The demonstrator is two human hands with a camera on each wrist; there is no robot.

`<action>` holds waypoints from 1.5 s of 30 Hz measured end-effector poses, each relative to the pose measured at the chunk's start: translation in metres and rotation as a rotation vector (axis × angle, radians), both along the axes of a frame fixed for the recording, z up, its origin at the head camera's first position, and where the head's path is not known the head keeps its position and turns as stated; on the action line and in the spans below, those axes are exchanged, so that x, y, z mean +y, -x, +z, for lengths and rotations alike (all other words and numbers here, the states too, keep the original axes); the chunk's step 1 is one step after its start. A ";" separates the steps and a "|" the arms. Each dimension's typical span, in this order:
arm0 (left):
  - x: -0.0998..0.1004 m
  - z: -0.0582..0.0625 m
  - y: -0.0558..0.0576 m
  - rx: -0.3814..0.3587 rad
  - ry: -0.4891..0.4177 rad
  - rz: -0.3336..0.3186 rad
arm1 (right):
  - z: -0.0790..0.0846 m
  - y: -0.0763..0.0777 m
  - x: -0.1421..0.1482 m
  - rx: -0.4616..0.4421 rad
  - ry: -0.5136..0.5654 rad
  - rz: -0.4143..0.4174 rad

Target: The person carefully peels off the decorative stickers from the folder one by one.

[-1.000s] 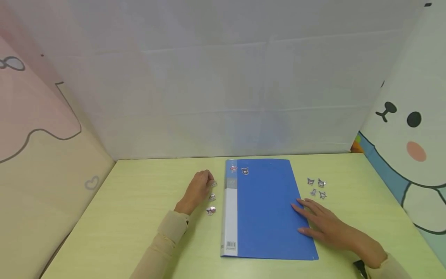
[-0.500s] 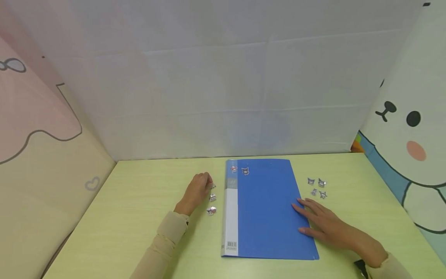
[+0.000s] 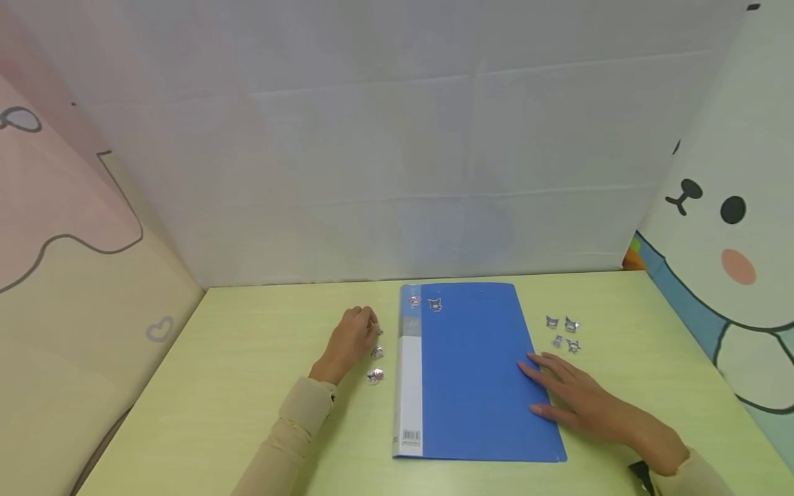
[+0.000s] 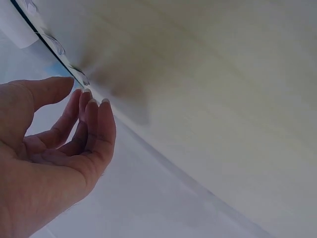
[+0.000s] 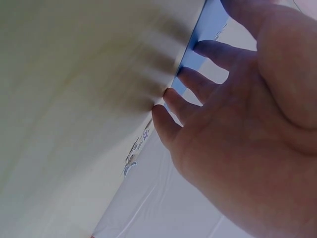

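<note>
A blue binder [image 3: 477, 393] with a pale spine lies on the table. Left of it, my left hand [image 3: 350, 341] bends over the farthest of three small cartoon stickers [image 3: 380, 332], mostly hidden under the fingers. In the left wrist view, thumb and fingertips come close together right at that sticker [image 4: 83, 77]; I cannot tell whether they pinch it. Two more stickers, a middle one [image 3: 377, 353] and a near one [image 3: 375, 376], lie below it. My right hand [image 3: 586, 403] rests with spread fingers [image 5: 190, 82] on the binder's right edge.
Near the binder's top are two stickers, one on the spine [image 3: 415, 301] and one on the cover [image 3: 435, 304]. Several cartoon stickers [image 3: 563, 334] lie right of the binder. A white sheet [image 3: 397, 172] rises behind the pale yellow table [image 3: 248, 358]; printed panels [image 3: 713, 227] flank both sides.
My left hand has shifted slightly nearer at the farthest left sticker, which now shows less from under the fingers. The right hand and binder stay put.
</note>
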State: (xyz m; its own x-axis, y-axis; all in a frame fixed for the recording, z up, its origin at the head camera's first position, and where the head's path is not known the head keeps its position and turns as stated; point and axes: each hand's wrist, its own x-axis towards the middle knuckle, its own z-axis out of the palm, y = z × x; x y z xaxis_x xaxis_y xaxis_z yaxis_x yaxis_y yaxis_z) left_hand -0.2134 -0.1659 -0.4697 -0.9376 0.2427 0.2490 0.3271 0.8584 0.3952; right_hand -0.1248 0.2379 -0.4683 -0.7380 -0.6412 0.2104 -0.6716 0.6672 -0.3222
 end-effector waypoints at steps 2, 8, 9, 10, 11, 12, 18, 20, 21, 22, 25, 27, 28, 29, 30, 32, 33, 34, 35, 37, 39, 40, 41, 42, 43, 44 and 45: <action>0.001 0.000 0.001 0.004 -0.005 -0.001 | 0.000 0.000 0.000 0.018 -0.005 0.000; 0.005 -0.001 0.006 0.017 0.001 -0.005 | 0.000 0.001 -0.001 0.028 -0.001 0.005; 0.006 -0.001 0.007 0.015 0.004 -0.007 | 0.000 0.001 -0.001 0.026 0.002 0.007; 0.007 -0.002 0.008 0.016 0.007 -0.011 | 0.000 0.001 -0.001 0.024 0.002 0.007; 0.008 -0.002 0.009 0.017 0.007 -0.014 | 0.000 0.001 -0.001 0.023 0.003 0.007; 0.009 -0.002 0.010 0.022 0.007 -0.019 | 0.000 0.001 -0.001 0.022 0.004 0.007; 0.014 0.000 0.015 0.047 -0.023 -0.026 | 0.002 0.000 -0.002 -0.014 0.014 0.004; 0.016 0.001 0.017 0.042 -0.036 -0.024 | 0.002 0.000 -0.001 -0.026 0.014 0.003; 0.017 0.001 0.017 0.040 -0.038 -0.025 | 0.003 0.000 -0.001 -0.030 0.014 0.002; 0.017 0.002 0.018 0.035 -0.040 -0.026 | 0.003 0.000 -0.001 -0.033 0.013 0.000; 0.020 0.002 0.020 0.025 -0.047 -0.027 | 0.002 0.000 -0.001 -0.040 0.008 -0.004; 0.022 0.002 0.022 0.030 -0.048 -0.031 | 0.002 0.000 -0.001 -0.045 0.008 -0.007; 0.023 0.002 0.023 0.027 -0.049 -0.032 | 0.002 0.000 -0.001 -0.045 0.009 -0.008; 0.024 0.002 0.024 0.028 -0.049 -0.034 | 0.001 0.000 -0.001 -0.044 0.010 -0.009; 0.025 0.002 0.025 0.027 -0.050 -0.037 | 0.001 0.000 0.000 -0.045 0.010 -0.009; 0.027 0.002 0.026 0.029 -0.054 -0.043 | 0.001 -0.001 0.000 -0.044 0.011 -0.008; 0.029 0.003 0.026 0.028 -0.057 -0.047 | 0.001 -0.001 0.000 -0.043 0.011 -0.007; 0.030 0.003 0.027 0.027 -0.060 -0.049 | 0.000 -0.001 0.000 -0.041 0.011 -0.006; 0.031 0.004 0.027 0.033 -0.060 -0.053 | 0.000 -0.001 0.000 -0.040 0.010 -0.006; 0.034 0.006 0.028 0.045 -0.060 -0.062 | 0.000 -0.001 0.000 -0.043 0.004 -0.006; 0.038 0.007 0.029 0.053 -0.057 -0.071 | 0.000 -0.001 0.000 -0.044 0.002 -0.006; 0.039 0.008 0.030 0.061 -0.052 -0.076 | 0.000 -0.001 0.000 -0.046 0.001 -0.007; 0.041 0.008 0.031 0.063 -0.053 -0.081 | 0.000 -0.001 0.000 -0.048 0.000 -0.007; 0.042 0.009 0.032 0.067 -0.055 -0.086 | 0.000 -0.001 0.000 -0.047 0.000 -0.007; 0.044 0.010 0.032 0.070 -0.058 -0.089 | 0.000 -0.001 0.000 -0.045 -0.001 -0.006; 0.045 0.010 0.033 0.071 -0.063 -0.094 | 0.000 -0.001 0.000 -0.044 -0.001 -0.006; 0.047 0.011 0.034 0.076 -0.065 -0.100 | 0.000 -0.001 0.000 -0.042 -0.001 -0.006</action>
